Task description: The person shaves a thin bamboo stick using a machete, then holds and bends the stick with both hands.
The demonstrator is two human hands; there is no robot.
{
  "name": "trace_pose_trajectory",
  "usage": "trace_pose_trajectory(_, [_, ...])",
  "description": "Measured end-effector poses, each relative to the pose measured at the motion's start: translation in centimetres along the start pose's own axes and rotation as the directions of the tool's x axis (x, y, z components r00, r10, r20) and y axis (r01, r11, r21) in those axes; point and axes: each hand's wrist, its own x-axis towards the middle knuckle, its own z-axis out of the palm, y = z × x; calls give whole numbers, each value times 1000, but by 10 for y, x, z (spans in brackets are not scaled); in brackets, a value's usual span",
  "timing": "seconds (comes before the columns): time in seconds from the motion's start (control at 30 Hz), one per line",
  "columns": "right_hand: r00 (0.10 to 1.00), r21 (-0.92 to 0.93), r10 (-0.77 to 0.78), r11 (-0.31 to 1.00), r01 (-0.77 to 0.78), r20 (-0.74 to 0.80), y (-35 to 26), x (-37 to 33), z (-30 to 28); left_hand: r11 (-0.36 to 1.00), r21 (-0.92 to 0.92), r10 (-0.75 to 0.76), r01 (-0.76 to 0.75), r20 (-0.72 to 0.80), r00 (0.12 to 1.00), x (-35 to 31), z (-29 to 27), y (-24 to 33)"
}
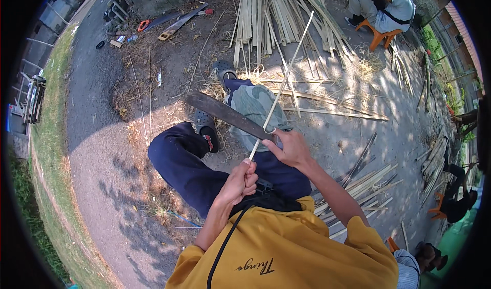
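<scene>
My left hand (240, 179) is closed in a fist around the lower end of a long, thin bamboo strip (290, 74). From there the strip slants up and away to the right. My right hand (290, 149) grips a dark, broad-bladed machete (220, 111), whose blade points to the far left and crosses the strip. The machete's handle is hidden in my fingers, and my thumb lies close to the strip. A camouflage cloth (261, 105) covers my right leg beneath the blade. A thin pale curl shows where blade and strip meet.
A big pile of split bamboo (258, 23) lies ahead, with more strips (363, 192) to my right. Two saws (184, 22) rest on the ground at the far left. One person sits on an orange stool (378, 33); others sit at right. Shavings (368, 69) litter the ground.
</scene>
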Motion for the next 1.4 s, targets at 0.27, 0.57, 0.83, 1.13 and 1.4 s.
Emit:
trace_pose_trajectory(0.27, [996,-41,-89,995,88,-31,-7,-2,16,996,61,63,-62,-5,998,10,1,8])
trace_pose_trajectory(0.57, [994,-22,-62,998,60,-87,3,-4,15,993,112,28,-27,-2,1000,-16,-8,-2])
trace_pose_trajectory(0.83, [992,-11,-81,997,80,-100,14,4,10,994,105,35,-36,17,999,-28,-20,-1])
trace_pose_trajectory(1.13, [1000,82,3,997,-2,-19,8,0,4,988,157,-4,2,13,1000,-24,-27,4])
trace_pose_trajectory(1.4, [997,-25,-76,997,77,35,3,-5,8,938,321,131,-131,24,991,11,-14,12])
